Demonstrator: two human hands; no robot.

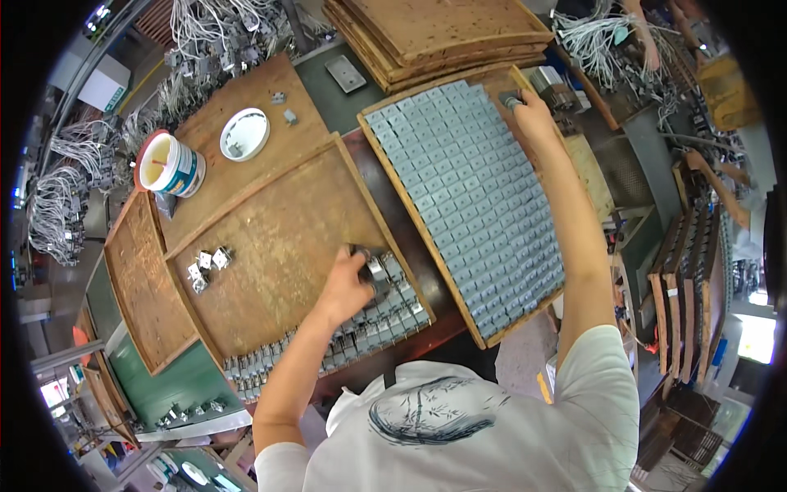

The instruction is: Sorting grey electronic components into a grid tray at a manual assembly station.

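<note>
My left hand [346, 287] is at the right side of a shallow wooden tray [270, 215], its fingers curled together by the rows of small metal parts [361, 332]. Dark, shiny shapes show at its fingertips; I cannot make out exactly what it grips. My right arm stretches over a second wooden tray [424, 235], packed with rows of grey square blocks [459, 180]. At that tray's far right corner, my right hand [534, 116] is closed, with a small dark grey piece [510, 99] at its fingertips. Its kind is not clear.
Loose silver parts [220, 258] lie in the left tray. Beyond it stand a white bucket [184, 174] and a white bowl [245, 134]. Stacked wooden boards [443, 33] rise at the back, bundles of white wires [594, 39] behind right. Other people's hands [648, 51] work at the right.
</note>
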